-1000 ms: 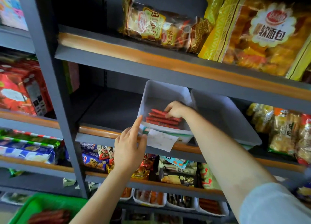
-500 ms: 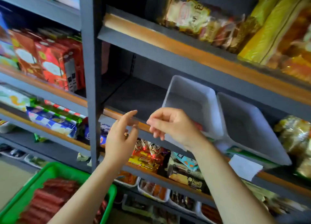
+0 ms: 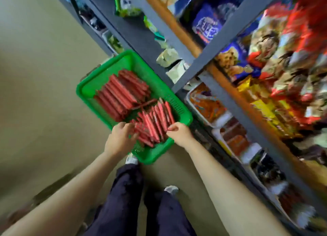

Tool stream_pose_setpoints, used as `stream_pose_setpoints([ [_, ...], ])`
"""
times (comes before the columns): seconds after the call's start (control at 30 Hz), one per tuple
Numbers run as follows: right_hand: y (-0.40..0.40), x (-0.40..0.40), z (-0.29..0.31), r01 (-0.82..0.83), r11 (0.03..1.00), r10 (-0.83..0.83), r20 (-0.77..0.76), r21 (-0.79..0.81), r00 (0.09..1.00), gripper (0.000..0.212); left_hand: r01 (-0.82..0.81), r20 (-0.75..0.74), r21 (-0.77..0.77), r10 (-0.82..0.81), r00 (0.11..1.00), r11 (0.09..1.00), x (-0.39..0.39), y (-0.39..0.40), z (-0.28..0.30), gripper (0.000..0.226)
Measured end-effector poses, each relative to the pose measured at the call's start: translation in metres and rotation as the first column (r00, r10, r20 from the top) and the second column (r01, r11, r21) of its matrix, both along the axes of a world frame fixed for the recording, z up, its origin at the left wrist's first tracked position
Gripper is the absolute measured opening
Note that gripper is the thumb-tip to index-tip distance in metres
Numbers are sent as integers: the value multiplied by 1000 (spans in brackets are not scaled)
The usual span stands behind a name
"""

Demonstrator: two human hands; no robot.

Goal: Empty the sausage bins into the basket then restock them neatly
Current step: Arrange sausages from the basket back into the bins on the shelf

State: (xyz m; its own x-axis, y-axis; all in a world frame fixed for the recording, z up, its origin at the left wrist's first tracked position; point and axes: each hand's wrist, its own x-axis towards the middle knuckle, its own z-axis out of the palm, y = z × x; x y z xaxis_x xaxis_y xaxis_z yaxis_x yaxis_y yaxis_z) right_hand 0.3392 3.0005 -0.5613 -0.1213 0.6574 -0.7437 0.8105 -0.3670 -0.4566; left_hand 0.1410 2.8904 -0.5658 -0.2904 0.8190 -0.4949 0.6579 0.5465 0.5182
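Green basket [image 3: 85, 92] on the floor, frame centre, holding two stacks of sausages [image 3: 154, 122]. Your left hand [image 3: 120, 138] and right hand [image 3: 178, 134] bracket the nearer stack, fingers curled on its ends, likely to lift it whole for neat restocking.

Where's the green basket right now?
In the head view, the green basket sits on the floor at centre frame, beside the shelf post, full of sausages.

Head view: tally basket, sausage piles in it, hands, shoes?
Green basket: 1
Sausage piles: 2, far pile and near pile
Hands: 2, left hand, right hand, both at the near pile
Shoes: 2
Total: 7
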Motion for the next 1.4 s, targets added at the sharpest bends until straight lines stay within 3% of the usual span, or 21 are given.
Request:
stream_pose_setpoints([
  [0.17, 0, -37, -81, 14, 984, -47, 184, 176, 982, 61, 130, -285, 32, -116, 952, 991, -20, -35, -79, 84],
  [0.37, 3, -64, -122, -101, 943, -41, 410, 317, 911, 111, 226, -322, 138, -172, 931, 964, -27, -53, -111, 109],
  [0.5, 3, -69, -128, -130, 968, -1, 525, 213, 851, 142, 239, -333, 92, -197, 922, 967, -25, -56, -117, 110],
  [0.6, 16, -68, -131, -77, 990, 6, 521, 114, 853, 127, 252, -352, 57, -216, 911, 966, -25, -56, -118, 110],
  [0.87, 24, -62, -122, 18, 983, -83, 351, 184, 933, 64, 241, -368, 27, -215, 905, 970, -22, -52, -111, 111],
  [1.13, 26, -54, -96, 38, 986, -80, 268, 160, 960, 41, 181, -290, 29, -165, 943, 983, -21, -42, -94, 103],
  [1.3, 17, -46, -63, 201, 959, -232, 143, 201, 962, 37, -18, -124, 2, 19, 992, 1000, -14, -23, -64, 80],
  [1.37, 15, -48, -39, 286, 938, -294, 15, 196, 956, 33, -172, 107, -52, 177, 978, 984, -8, -9, -43, 63],
  [1.4, 14, -50, -23, 317, 929, -310, -65, 190, 949, 30, -275, 271, -115, 296, 916, 955, -4, -1, -28, 56],
])
